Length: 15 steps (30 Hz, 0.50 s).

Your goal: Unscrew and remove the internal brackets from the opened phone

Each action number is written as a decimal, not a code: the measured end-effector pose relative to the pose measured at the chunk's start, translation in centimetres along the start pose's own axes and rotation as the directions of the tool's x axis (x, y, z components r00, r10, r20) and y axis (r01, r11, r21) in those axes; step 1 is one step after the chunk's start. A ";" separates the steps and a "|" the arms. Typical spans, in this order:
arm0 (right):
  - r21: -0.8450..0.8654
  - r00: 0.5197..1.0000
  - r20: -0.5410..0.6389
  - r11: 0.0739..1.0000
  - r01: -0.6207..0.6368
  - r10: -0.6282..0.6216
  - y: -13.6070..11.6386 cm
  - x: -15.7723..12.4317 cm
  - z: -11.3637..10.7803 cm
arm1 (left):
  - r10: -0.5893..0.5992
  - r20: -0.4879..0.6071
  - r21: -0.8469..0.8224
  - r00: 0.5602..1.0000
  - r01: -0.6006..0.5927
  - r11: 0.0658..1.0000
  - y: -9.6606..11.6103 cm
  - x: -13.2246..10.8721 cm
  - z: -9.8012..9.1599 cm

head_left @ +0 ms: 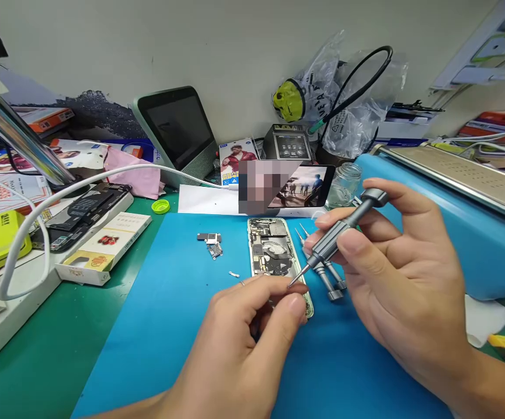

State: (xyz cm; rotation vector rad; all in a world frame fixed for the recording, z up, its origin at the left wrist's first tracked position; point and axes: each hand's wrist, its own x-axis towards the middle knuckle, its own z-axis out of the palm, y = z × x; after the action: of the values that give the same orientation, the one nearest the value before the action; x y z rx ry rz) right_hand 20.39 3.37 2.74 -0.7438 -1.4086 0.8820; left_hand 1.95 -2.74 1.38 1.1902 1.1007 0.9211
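A grey precision screwdriver (330,240) is gripped by my right hand (401,273), fingers round its handle and its tip angled down to the left. That tip meets the index fingertip of my left hand (252,331), whose thumb and fingers are curled nearly together; anything between them is hidden or too small to make out. Beneath and behind the hands lies an opened phone frame (274,247) with its inner parts exposed, its lower end partly covered. More precision screwdrivers (329,276) lie just right of it. A small circuit board (212,244) and a small metal bracket (234,274) lie to its left.
The blue mat (148,337) covers the green table. Behind, a phone playing a picture (307,186) leans near a glass jar (344,180) and a smart display (178,128). A white cable (104,174) arches over the left side, above a cigarette box (108,244). A blue machine (431,215) stands right.
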 end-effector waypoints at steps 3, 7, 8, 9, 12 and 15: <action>-0.011 1.000 -0.007 1.000 0.019 -0.020 0.0 0.0 0.0 | 0.040 -0.031 0.005 0.999 -0.040 0.999 0.0 0.2 0.0; -0.032 1.000 0.002 0.999 0.024 -0.024 -0.1 0.1 -0.3 | 0.033 -0.042 0.013 0.999 -0.032 0.999 0.2 0.4 -0.1; -0.043 1.000 0.000 0.999 0.021 -0.021 -0.2 0.2 -0.4 | 0.032 -0.038 0.021 0.999 -0.031 0.999 0.3 0.5 -0.1; -0.050 1.000 -0.002 0.999 0.019 -0.019 -0.2 0.2 -0.4 | 0.029 -0.036 0.028 0.999 -0.028 0.999 0.2 0.5 -0.1; -0.047 1.000 0.002 0.999 0.015 -0.015 -0.4 0.1 -0.4 | 0.016 -0.025 0.047 1.000 -0.015 0.999 0.1 0.4 -0.1; -0.034 1.000 -0.013 0.999 -0.014 0.013 -0.5 0.0 0.0 | 0.023 0.006 0.061 1.000 -0.024 0.998 0.0 0.2 -0.1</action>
State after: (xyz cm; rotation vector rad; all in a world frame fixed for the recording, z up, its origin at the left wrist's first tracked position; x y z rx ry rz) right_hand 20.45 3.15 3.19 -0.7847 -1.4114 0.8638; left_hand 1.89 -2.52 1.38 1.2570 1.1191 0.9073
